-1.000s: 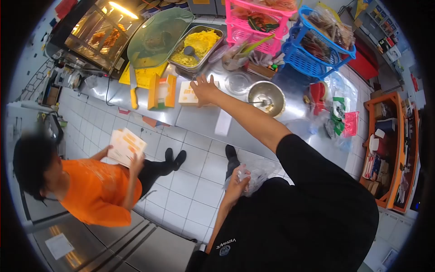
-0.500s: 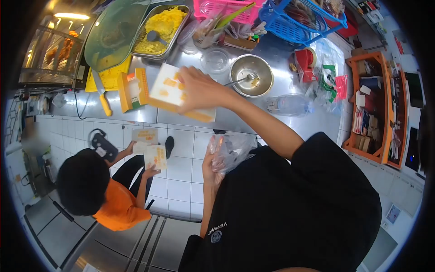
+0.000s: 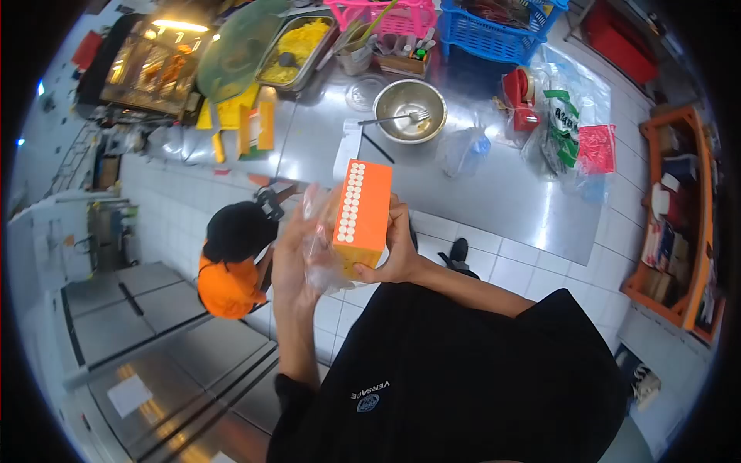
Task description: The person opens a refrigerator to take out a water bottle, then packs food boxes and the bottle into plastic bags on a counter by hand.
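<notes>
An orange box [image 3: 368,204] with rows of white dots is tilted in front of my body, off the table. My right hand [image 3: 398,251] grips its right side, thumb near the lower edge. My left hand [image 3: 290,251] holds a clear plastic bag [image 3: 324,266] against the box's left side. Part of the bag is behind or around the box; how far it covers the box I cannot tell. Just beyond the box, a white paper slip [image 3: 348,147] and a thin black stick [image 3: 377,145] lie on the steel table [image 3: 494,204].
On the table are a metal bowl [image 3: 431,100] with a fork [image 3: 419,116], another plastic bag [image 3: 465,150], a red tape dispenser [image 3: 525,112], a yellow-handled knife [image 3: 218,147] and a tray of yellow food [image 3: 302,38]. A co-worker in orange [image 3: 228,285] stands at the left.
My right hand has brought the box from the table toward my body, where it meets the bag in my left hand. The view has shifted, and the co-worker appears nearer the table.
</notes>
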A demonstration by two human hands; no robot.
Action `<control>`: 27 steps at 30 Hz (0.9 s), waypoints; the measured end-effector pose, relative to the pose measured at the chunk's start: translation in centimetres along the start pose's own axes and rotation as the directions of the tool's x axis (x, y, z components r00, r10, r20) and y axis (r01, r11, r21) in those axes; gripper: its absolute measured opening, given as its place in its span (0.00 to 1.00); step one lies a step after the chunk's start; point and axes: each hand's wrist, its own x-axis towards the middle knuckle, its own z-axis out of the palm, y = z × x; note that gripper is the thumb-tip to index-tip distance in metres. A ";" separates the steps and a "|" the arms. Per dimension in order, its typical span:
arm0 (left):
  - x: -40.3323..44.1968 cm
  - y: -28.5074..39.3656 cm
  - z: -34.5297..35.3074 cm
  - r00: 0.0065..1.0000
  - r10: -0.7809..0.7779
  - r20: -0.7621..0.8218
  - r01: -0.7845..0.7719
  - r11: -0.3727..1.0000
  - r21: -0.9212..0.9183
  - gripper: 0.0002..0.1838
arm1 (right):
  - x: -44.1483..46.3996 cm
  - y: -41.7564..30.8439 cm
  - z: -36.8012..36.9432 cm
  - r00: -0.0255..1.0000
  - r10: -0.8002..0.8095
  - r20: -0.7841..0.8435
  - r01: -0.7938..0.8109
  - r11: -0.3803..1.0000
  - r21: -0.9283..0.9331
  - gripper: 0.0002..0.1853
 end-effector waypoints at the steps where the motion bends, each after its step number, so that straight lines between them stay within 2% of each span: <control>1: -1.3 0.1 2.1 0.999 0.039 -0.012 -0.036 0.989 0.147 0.38 | -0.8 -0.6 0.4 0.998 -0.066 0.012 0.065 0.997 0.043 0.42; 2: -2.5 0.4 4.4 0.997 0.076 -0.015 -0.068 0.955 0.288 0.37 | -1.1 -1.5 0.7 0.991 -0.135 0.020 0.133 0.988 0.080 0.43; 4: -4.6 1.7 7.9 0.982 0.036 0.187 -0.123 0.866 0.484 0.35 | -1.7 -4.0 0.4 0.972 -0.223 0.070 0.217 0.973 0.079 0.45; 5: -5.8 2.1 9.7 0.958 -0.003 0.286 -0.166 0.809 0.564 0.34 | -1.7 -5.6 -0.3 0.965 -0.226 0.132 0.218 0.973 0.076 0.48; 6: -7.2 1.8 12.0 0.948 -0.026 0.317 -0.209 0.703 0.680 0.34 | -1.6 -7.3 -1.0 0.953 -0.229 0.198 0.219 0.973 0.070 0.51; 7: -8.8 1.1 14.3 0.940 -0.051 0.339 -0.249 0.579 0.777 0.33 | -1.7 -8.5 -1.5 0.956 -0.154 0.251 0.130 0.985 0.110 0.58; 8: -9.9 0.2 15.8 0.934 -0.084 0.348 -0.279 0.439 0.854 0.33 | -1.8 -9.7 -2.0 0.950 -0.077 0.302 0.036 0.989 0.141 0.64; 9: -10.8 -1.1 16.1 0.883 0.005 0.469 -0.464 0.164 0.871 0.32 | -1.7 -10.3 -2.8 0.947 -0.084 0.309 0.071 0.996 0.055 0.63; 10: -12.0 -2.8 16.1 0.798 0.049 0.601 -0.590 -0.137 0.795 0.31 | -1.2 -10.6 -4.1 0.947 -0.092 0.309 0.108 0.994 -0.035 0.61; 11: -13.1 -4.2 16.1 0.730 0.086 0.679 -0.615 -0.351 0.706 0.30 | -1.0 -11.0 -5.4 0.948 -0.098 0.303 0.143 0.981 -0.128 0.60; 12: -14.2 -5.7 16.0 0.653 0.121 0.748 -0.580 -0.555 0.596 0.30 | -1.2 -11.3 -6.6 0.969 -0.089 0.229 0.126 0.980 -0.152 0.61; 13: -15.2 -7.1 15.9 0.602 0.192 0.775 -0.500 -0.665 0.554 0.29 | -1.4 -11.6 -7.8 0.985 -0.079 0.154 0.106 0.979 -0.174 0.62; 14: -15.7 -8.3 15.8 0.537 0.254 0.804 -0.406 -0.758 0.511 0.29 | -1.3 -13.0 -9.1 0.989 -0.140 0.047 0.147 0.964 -0.219 0.61; 15: -15.2 -9.6 15.1 0.519 0.269 0.811 -0.406 -0.757 0.511 0.29 | -1.6 -14.2 -10.6 0.978 -0.202 -0.059 0.179 0.946 -0.269 0.61; 16: -14.1 -10.9 13.6 0.505 0.284 0.815 -0.407 -0.755 0.515 0.29 | -2.3 -14.9 -12.2 0.986 -0.153 -0.066 0.125 0.941 -0.314 0.59; 17: -13.7 -12.2 12.9 0.493 0.305 0.815 -0.405 -0.748 0.525 0.29 | -2.7 -15.1 -13.8 0.969 -0.235 -0.072 0.173 0.860 -0.480 0.58; 19: -14.7 -16.1 14.3 0.785 0.174 0.594 -0.438 -0.522 0.732 0.30 | -2.9 -15.4 -16.3 0.925 -0.379 -0.010 0.243 0.612 -0.753 0.56; 21: -15.4 -18.6 16.2 0.665 -0.094 0.741 -0.724 -0.326 0.609 0.30 | -4.0 -16.4 -18.2 0.915 -0.404 -0.013 0.219 0.523 -0.824 0.54; 23: -13.1 -18.3 18.7 0.282 -0.087 0.956 -0.932 -0.262 0.251 0.31 | -5.5 -17.7 -19.7 0.935 -0.349 -0.066 0.161 0.584 -0.796 0.52; 24: -12.2 -18.2 19.8 0.070 -0.072 0.995 -0.972 -0.230 0.052 0.33 | -6.6 -18.8 -20.0 0.954 -0.277 -0.115 0.107 0.672 -0.733 0.52; 26: -9.9 -14.0 18.9 0.025 0.141 0.990 -0.982 -0.183 0.051 0.37 | -8.3 -21.4 -20.5 0.975 -0.152 -0.161 0.023 0.794 -0.607 0.50; 27: -7.9 -12.2 18.1 0.100 0.288 0.952 -0.984 -0.114 0.138 0.38 | -8.9 -21.9 -20.8 0.980 -0.091 -0.175 -0.021 0.836 -0.548 0.49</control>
